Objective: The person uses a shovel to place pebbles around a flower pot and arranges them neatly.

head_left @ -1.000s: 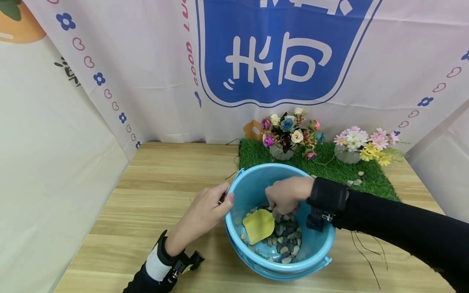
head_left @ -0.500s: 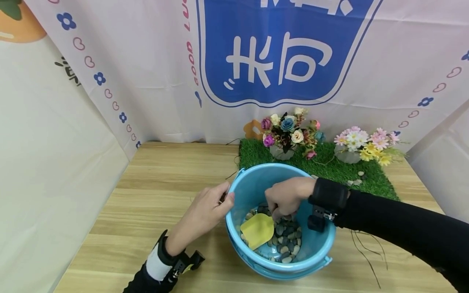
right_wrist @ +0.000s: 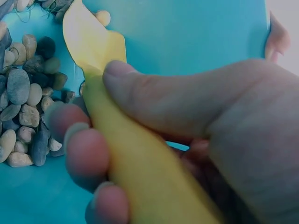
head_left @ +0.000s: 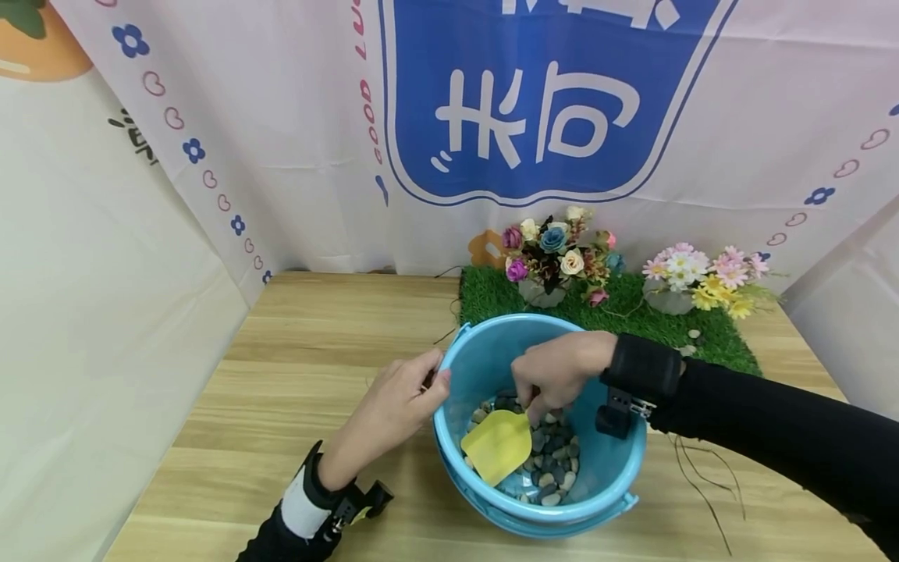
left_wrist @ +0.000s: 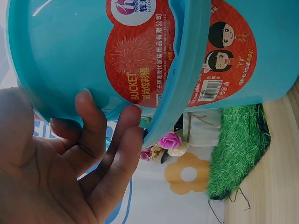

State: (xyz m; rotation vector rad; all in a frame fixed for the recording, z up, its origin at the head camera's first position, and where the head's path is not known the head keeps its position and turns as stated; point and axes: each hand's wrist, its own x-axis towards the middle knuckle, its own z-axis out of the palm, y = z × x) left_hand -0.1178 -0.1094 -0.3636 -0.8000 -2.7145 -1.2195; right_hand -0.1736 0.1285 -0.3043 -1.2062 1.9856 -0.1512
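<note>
A yellow plastic shovel [head_left: 497,448] is in my right hand [head_left: 559,376], which reaches down inside the light-blue bucket [head_left: 485,347]. In the right wrist view, the thumb lies along the shovel's handle [right_wrist: 140,154] and the fingers curl round it from the other side. Grey, tan and dark pebbles [head_left: 552,459] cover part of the bucket's floor, beside and below the blade. At the bucket's left rim, my left hand [head_left: 396,402] grips the edge, thumb over the top. Its fingers [left_wrist: 96,135] curl against the outer wall under the lip in the left wrist view.
A green grass mat [head_left: 492,293] lies behind the bucket. On it stand a pot of mixed roses [head_left: 555,254] and a pot of daisies [head_left: 691,277]. Dry thin stems [head_left: 709,484] lie on the wooden table [head_left: 316,351] to the right. A printed cloth [head_left: 309,156] hangs behind.
The shovel blade shifts left, then slightly back right and nearer the bucket's front. My right wrist moves a little to the right. The left hand keeps its hold on the rim.
</note>
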